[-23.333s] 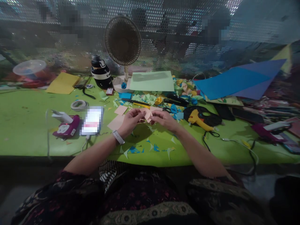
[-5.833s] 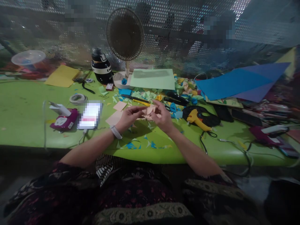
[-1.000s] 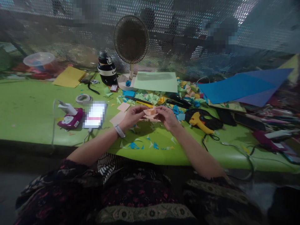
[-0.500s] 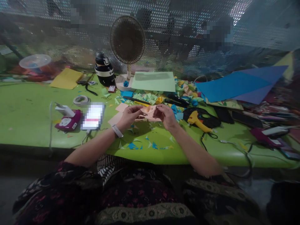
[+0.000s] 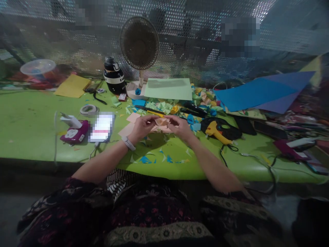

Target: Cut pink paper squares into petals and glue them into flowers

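A curled piece of peach paper (image 5: 162,121) is held between both hands above the green table (image 5: 28,133). My left hand (image 5: 144,127), with a white band at the wrist, pinches its left side. On the right side, the fingers of my right hand (image 5: 180,127) are closed on the same piece. Beneath and beside my left hand lie flat peach sheets (image 5: 126,130). Just beyond the hands are a yellow and black cutter (image 5: 155,112), a black stapler-like tool (image 5: 194,109) and a heap of green paper scraps (image 5: 166,107).
A fan (image 5: 140,43), a dark bottle (image 5: 114,77) and a pale green sheet (image 5: 168,88) stand or lie at the back. To the left are a phone (image 5: 102,127), tape (image 5: 88,109) and a purple power block (image 5: 77,132). A yellow glue gun (image 5: 218,133) and blue sheets (image 5: 257,92) are at right.
My right hand has turned and its fingers have moved left, nearer my left hand. The peach paper between them looks smaller and more curled.
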Demonstrator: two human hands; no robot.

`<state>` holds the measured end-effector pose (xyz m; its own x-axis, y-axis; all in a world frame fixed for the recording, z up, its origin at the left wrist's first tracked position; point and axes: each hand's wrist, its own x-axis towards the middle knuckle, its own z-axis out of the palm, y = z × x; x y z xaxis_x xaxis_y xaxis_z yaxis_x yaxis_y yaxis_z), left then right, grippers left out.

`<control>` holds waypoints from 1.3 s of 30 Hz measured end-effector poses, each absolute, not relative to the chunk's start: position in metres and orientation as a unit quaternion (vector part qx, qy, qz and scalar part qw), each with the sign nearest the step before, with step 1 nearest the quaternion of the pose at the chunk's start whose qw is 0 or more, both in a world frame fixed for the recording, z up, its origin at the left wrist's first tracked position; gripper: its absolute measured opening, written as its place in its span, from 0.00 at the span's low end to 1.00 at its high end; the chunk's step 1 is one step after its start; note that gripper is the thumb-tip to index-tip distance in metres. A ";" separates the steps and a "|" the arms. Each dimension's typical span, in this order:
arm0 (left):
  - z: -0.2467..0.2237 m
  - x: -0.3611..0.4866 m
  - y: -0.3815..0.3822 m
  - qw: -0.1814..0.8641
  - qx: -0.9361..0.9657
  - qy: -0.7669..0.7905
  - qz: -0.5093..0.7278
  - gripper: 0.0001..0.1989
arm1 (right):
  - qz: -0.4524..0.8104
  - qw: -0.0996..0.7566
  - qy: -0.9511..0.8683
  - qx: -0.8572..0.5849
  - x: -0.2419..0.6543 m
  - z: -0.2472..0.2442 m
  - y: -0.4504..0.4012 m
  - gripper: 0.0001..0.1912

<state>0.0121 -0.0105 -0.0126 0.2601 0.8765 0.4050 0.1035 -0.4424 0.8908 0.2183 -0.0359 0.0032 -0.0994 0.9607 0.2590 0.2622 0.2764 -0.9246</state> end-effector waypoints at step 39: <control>-0.012 0.001 0.001 0.240 0.840 0.284 0.394 0.15 | 0.174 0.329 -0.816 -0.443 0.222 -0.001 -0.036 0.13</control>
